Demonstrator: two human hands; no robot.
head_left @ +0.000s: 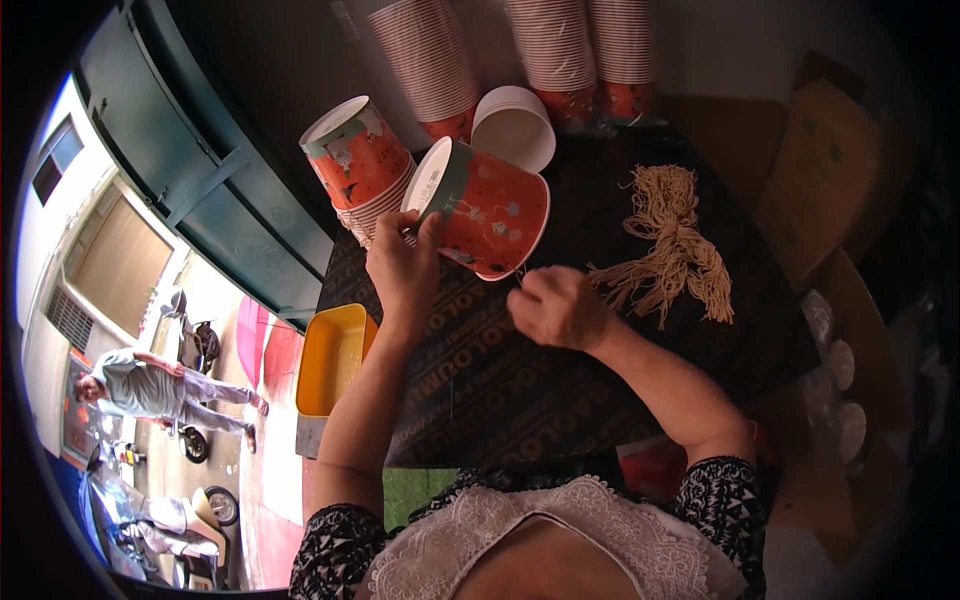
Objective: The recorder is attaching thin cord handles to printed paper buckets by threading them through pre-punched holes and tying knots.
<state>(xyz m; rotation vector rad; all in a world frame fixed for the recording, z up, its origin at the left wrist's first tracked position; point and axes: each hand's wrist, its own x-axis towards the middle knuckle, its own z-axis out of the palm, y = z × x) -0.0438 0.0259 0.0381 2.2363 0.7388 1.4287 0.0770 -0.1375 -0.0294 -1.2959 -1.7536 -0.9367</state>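
My left hand (403,268) is closed on the base edge of a red paper bucket (500,212) with a green band and printed figures, holding it tilted on its side above the table. The bucket's wide rim faces right. Just below that rim, my right hand (558,308) is closed, its fingers pinched at a thin pale string (521,270) by the bucket's edge; most of the string is hidden. To the right of my right hand lies a bundle of beige strings (668,240), gathered in the middle and loose at the ends.
A dark printed cloth covers the table (470,390). Upside-down nested buckets (358,160) stand at the left, a white-lined bucket (513,128) and tall stacks (553,50) behind. A yellow bin (333,362) sits at the left edge. Outside, a person (150,385) stands near motorbikes.
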